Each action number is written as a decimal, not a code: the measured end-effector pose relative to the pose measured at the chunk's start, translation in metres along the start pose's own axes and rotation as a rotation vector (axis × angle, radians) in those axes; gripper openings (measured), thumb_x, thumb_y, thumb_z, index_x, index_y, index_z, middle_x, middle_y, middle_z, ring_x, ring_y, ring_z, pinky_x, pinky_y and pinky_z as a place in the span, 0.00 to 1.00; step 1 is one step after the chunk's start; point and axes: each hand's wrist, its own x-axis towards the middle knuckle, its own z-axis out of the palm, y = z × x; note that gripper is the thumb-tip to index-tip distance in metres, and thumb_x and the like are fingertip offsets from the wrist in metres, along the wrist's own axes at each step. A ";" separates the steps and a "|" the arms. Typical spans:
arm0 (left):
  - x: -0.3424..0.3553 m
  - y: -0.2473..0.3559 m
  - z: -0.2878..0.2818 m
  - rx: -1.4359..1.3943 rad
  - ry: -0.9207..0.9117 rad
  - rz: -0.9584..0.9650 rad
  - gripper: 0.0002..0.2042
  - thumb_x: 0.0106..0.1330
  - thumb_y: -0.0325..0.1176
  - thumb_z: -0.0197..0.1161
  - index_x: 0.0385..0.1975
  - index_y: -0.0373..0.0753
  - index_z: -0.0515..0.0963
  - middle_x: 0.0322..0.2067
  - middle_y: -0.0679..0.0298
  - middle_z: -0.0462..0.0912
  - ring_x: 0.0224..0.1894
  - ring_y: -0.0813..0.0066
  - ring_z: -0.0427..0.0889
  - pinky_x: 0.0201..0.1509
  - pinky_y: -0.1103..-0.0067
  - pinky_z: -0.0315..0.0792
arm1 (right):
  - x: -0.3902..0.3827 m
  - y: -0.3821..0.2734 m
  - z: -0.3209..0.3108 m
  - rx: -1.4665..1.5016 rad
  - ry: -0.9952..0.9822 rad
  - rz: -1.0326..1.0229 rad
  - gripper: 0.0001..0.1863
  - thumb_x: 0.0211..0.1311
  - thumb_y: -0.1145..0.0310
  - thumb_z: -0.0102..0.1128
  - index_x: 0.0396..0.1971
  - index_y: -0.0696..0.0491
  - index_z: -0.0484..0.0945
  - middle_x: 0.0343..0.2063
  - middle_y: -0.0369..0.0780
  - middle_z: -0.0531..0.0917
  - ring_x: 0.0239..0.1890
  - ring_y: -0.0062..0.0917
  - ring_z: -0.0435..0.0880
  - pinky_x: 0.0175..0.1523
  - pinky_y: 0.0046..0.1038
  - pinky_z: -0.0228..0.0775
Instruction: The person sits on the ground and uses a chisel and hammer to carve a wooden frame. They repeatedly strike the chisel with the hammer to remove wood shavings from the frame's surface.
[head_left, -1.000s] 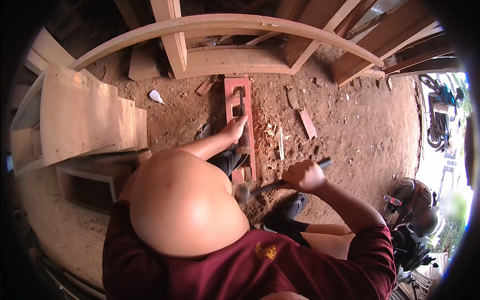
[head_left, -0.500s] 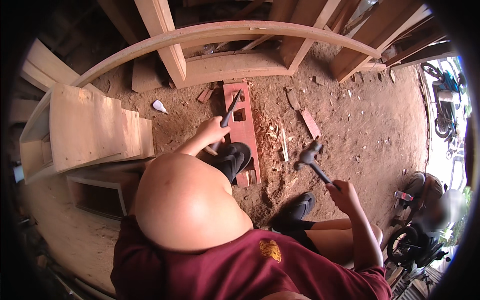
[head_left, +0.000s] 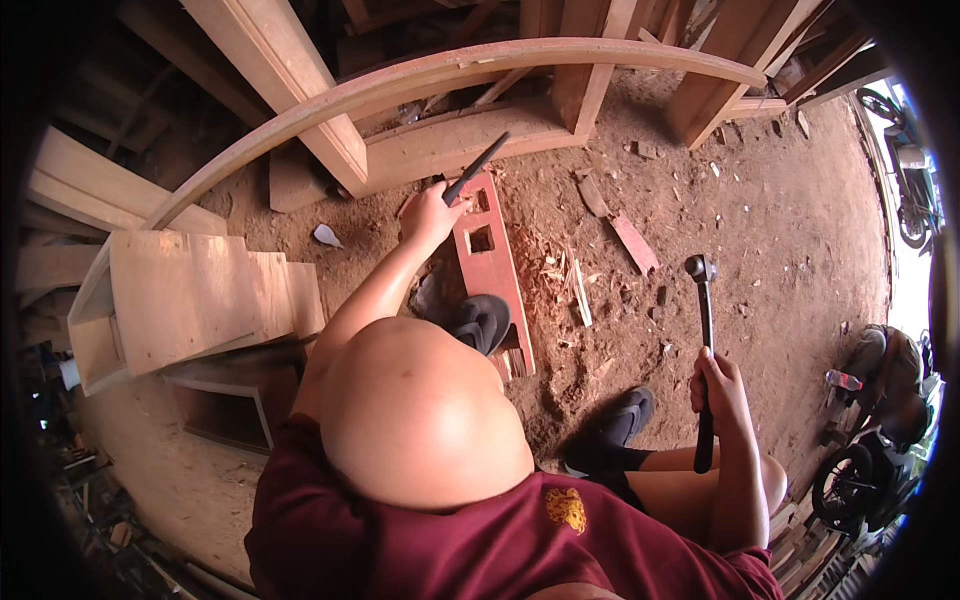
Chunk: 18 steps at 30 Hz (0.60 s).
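Note:
My left hand (head_left: 432,216) is closed around a dark chisel (head_left: 480,167), its blade slanting up and away over the far end of a reddish wooden board (head_left: 495,272). Two square holes are cut in that board, the far one close to my fingers. One dark shoe (head_left: 486,322) of mine rests on the board's near part. Out to the right, my right hand (head_left: 722,392) grips a hammer (head_left: 706,318) by its dark handle, head up and apart from the chisel.
Wood chips (head_left: 565,270) and a loose reddish offcut (head_left: 635,244) lie on the dirt floor. A curved wooden frame (head_left: 480,62) spans the far side. Stepped pale boards (head_left: 190,295) stand left. Motorcycles (head_left: 850,480) and a bottle (head_left: 843,380) are at right.
My left hand and the chisel have moved farther away, toward the board's far end. The hammer has swung more upright and moved to the right with my right hand.

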 end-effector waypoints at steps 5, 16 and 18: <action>0.015 0.013 0.001 0.126 -0.113 0.066 0.18 0.52 0.49 0.72 0.35 0.45 0.79 0.26 0.61 0.84 0.30 0.62 0.84 0.33 0.67 0.75 | 0.002 -0.009 -0.001 0.084 -0.024 0.089 0.16 0.72 0.57 0.49 0.27 0.52 0.67 0.15 0.30 0.66 0.14 0.16 0.63 0.19 0.22 0.58; 0.023 0.021 0.000 0.425 -0.073 0.047 0.11 0.60 0.44 0.64 0.33 0.44 0.81 0.30 0.59 0.85 0.36 0.61 0.86 0.39 0.65 0.79 | -0.040 -0.035 -0.020 0.200 -0.055 -0.035 0.17 0.72 0.54 0.49 0.28 0.52 0.68 0.17 0.31 0.67 0.15 0.16 0.65 0.20 0.22 0.59; 0.018 0.010 -0.020 0.318 -0.145 0.021 0.11 0.61 0.43 0.63 0.29 0.41 0.79 0.27 0.58 0.84 0.30 0.63 0.85 0.32 0.66 0.78 | -0.060 -0.047 -0.025 0.224 -0.043 -0.110 0.17 0.72 0.53 0.49 0.29 0.51 0.69 0.17 0.31 0.68 0.15 0.16 0.65 0.20 0.21 0.59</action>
